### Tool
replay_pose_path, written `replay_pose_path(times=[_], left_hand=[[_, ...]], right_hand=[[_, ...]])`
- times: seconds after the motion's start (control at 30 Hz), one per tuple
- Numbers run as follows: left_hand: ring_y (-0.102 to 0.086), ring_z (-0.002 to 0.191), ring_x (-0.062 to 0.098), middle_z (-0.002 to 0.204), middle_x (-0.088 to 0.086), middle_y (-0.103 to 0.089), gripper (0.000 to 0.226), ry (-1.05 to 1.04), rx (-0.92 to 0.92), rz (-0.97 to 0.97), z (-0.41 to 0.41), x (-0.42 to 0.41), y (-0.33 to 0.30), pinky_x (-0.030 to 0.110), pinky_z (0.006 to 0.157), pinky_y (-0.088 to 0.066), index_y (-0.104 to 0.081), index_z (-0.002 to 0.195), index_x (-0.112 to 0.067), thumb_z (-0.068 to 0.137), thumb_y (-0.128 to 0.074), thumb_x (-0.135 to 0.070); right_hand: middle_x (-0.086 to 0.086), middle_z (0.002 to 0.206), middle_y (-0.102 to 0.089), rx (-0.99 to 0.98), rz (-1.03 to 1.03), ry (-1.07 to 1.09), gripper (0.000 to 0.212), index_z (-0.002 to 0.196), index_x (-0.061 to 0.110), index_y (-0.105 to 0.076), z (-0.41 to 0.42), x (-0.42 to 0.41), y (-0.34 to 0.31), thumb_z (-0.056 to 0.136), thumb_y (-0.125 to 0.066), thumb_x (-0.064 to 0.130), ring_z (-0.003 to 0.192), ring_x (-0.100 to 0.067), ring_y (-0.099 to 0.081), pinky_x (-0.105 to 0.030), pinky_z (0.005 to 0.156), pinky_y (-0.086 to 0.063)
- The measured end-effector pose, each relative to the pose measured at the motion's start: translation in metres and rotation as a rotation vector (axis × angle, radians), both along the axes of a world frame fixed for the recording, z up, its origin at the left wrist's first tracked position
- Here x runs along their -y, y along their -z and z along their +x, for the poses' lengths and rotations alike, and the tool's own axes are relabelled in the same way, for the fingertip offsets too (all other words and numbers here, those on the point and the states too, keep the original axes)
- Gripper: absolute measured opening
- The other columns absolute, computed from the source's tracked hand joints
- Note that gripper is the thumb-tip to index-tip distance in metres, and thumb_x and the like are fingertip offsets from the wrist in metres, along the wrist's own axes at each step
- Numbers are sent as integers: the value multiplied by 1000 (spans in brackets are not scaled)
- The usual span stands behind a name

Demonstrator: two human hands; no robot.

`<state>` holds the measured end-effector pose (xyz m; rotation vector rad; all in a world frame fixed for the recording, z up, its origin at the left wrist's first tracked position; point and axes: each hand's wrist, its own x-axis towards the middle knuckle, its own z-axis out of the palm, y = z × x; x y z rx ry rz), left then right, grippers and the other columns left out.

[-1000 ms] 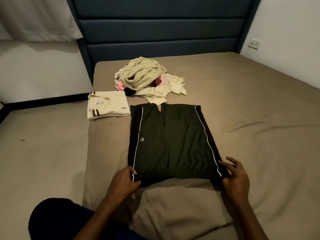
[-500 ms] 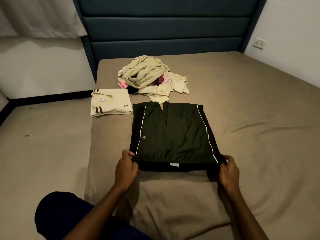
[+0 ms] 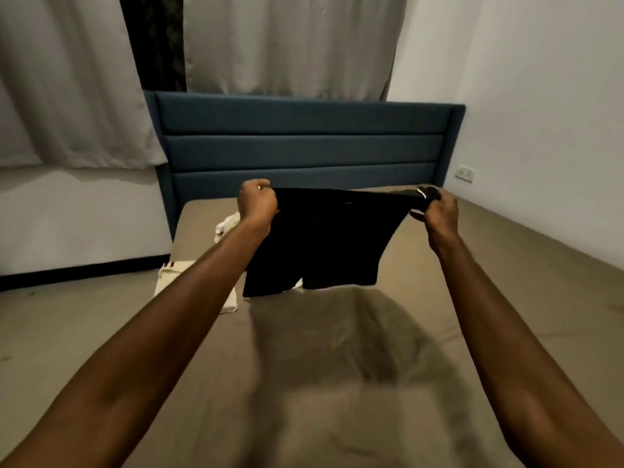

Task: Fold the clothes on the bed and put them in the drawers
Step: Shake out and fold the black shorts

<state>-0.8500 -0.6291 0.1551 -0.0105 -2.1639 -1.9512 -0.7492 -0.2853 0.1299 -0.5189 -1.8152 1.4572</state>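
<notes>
Dark shorts with white side stripes [image 3: 320, 241] hang in the air above the bed [image 3: 337, 383], stretched between both hands at their top edge. My left hand [image 3: 256, 202] grips the left corner in a fist. My right hand [image 3: 437, 207] pinches the right corner. A folded cream shirt [image 3: 196, 285] lies on the bed's left edge, partly hidden by my left forearm. A bit of the pale unfolded clothes pile [image 3: 228, 226] peeks out behind my left wrist; the shorts hide the rest of it.
A blue padded headboard [image 3: 304, 143] stands at the far end of the bed. Grey curtains [image 3: 77, 79] hang behind it and to the left. A white wall with a socket [image 3: 465, 172] runs along the right. Floor lies to the left.
Both hands lifted the shorts off the bed, up and away from me, so they now hang in the air. My head tilted up, bringing the curtains into view.
</notes>
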Motion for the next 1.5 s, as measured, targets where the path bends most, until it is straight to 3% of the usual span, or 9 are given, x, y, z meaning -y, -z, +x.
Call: replay_pose_path(times=[0.2, 0.4, 0.63, 0.7, 0.8, 1.0, 1.13, 1.33, 1.5], left_hand=[[-66, 103, 20, 118, 3, -65, 46, 22, -191, -106, 66, 13, -8, 39, 89, -61, -64, 129, -20, 94, -46, 5], [-66, 111, 25, 119, 9, -71, 41, 120, -74, -360, 187, 56, 138, 32, 97, -53, -69, 126, -9, 90, -55, 4], [-68, 102, 26, 110, 7, -70, 48, 490, 231, -1107, 292, 107, 310, 34, 83, -52, -65, 115, -15, 79, -43, -39], [-67, 97, 26, 104, 6, -67, 38, 512, 157, -1222, 302, 112, 321, 34, 77, -51, -61, 113, -15, 84, -48, -36], [-65, 87, 21, 92, 0, -63, 38, 491, 87, -1127, 304, 114, 320, 30, 69, -47, -65, 119, -14, 83, -61, -25], [-69, 97, 23, 108, 6, -72, 56, 513, 104, -1025, 300, 114, 331, 30, 78, -51, -61, 135, -16, 81, -71, -28], [-68, 105, 25, 118, 7, -71, 54, 528, -16, -1147, 303, 111, 334, 34, 87, -53, -59, 139, -18, 87, -66, -28], [-63, 46, 21, 68, 2, -66, 73, 491, -280, -1548, 319, 108, 332, 26, 40, -45, -77, 117, -21, 48, -87, -40], [-68, 95, 34, 106, 14, -71, 50, 530, -68, -1259, 320, 107, 342, 37, 76, -49, -46, 143, -19, 97, -56, -33]], right_hand=[[-3, 134, -62, -157, 28, 109, 58, 137, 20, -63, 69, 29, -17, 89, -38, -3, 122, -19, -59, -35, 107, -52], [1, 134, -64, -105, 113, 265, 72, 136, 15, -64, 207, 76, 138, 79, -37, -20, 126, -13, -57, -34, 117, -41], [-10, 140, -62, 326, 165, 188, 71, 107, 52, -67, 364, 125, 331, 62, -36, 7, 123, -31, -62, -37, 104, -49], [-10, 147, -56, 418, 327, 150, 71, 113, 40, -72, 381, 126, 347, 66, -44, -5, 123, -32, -62, -33, 102, -48], [-8, 150, -54, 647, 520, 171, 66, 119, 12, -75, 387, 122, 343, 60, -64, -16, 108, -34, -68, -36, 81, -57], [-14, 131, -66, 661, 1020, 60, 68, 122, 13, -75, 382, 113, 344, 57, -86, -1, 90, -36, -70, -38, 67, -58], [-4, 126, -72, 616, 873, 75, 61, 114, 17, -80, 390, 104, 345, 59, -78, -9, 95, -29, -74, -34, 68, -59], [-8, 115, -75, 322, 484, 194, 50, 103, 5, -80, 393, 104, 346, 68, -45, 9, 104, -24, -70, -22, 99, -49], [-4, 118, -73, 496, 473, 192, 34, 101, 7, -81, 389, 106, 343, 71, -72, -6, 98, -20, -70, -14, 92, -48]])
